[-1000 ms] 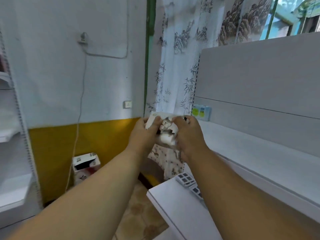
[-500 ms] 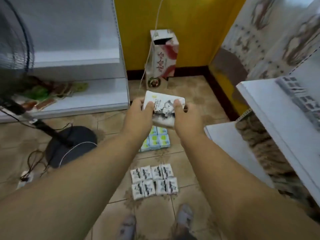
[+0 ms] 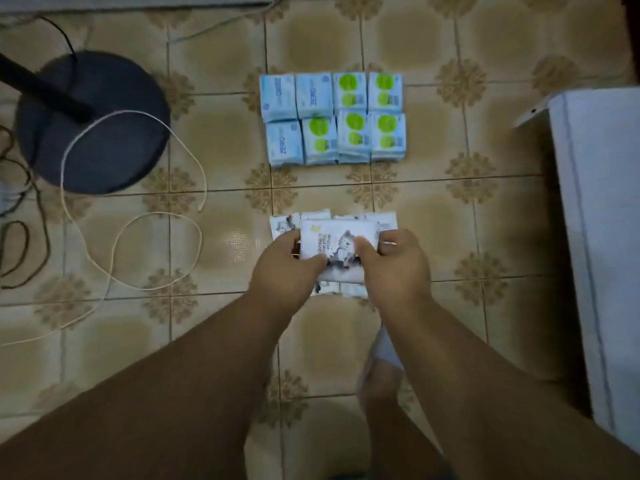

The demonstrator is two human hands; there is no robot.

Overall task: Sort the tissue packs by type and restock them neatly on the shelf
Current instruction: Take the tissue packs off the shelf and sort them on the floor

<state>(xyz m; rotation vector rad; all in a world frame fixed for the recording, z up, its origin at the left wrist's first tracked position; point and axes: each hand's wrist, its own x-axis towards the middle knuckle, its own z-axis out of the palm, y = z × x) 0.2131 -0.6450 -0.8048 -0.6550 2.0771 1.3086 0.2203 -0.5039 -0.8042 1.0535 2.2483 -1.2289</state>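
Observation:
A white tissue pack with a cat picture [image 3: 337, 245] is held flat between my left hand [image 3: 289, 271] and my right hand [image 3: 394, 265], thumbs on its top face. It hovers right over a group of like white cat packs [image 3: 381, 220] on the tiled floor, mostly hidden beneath it and my hands. Farther away lies a tidy block of blue packs [image 3: 332, 119], two rows, some showing green circles, some plain blue print.
A dark round fan base [image 3: 93, 123] with its pole stands at the left, with a white cable [image 3: 114, 244] and dark cords looping over the tiles. A white shelf corner [image 3: 595, 202] juts in at the right. My foot [image 3: 381, 386] shows below my arms.
My view swung down from the shelf and wall to the floor. Both hands kept the cat pack and carried it down over the white packs on the tiles.

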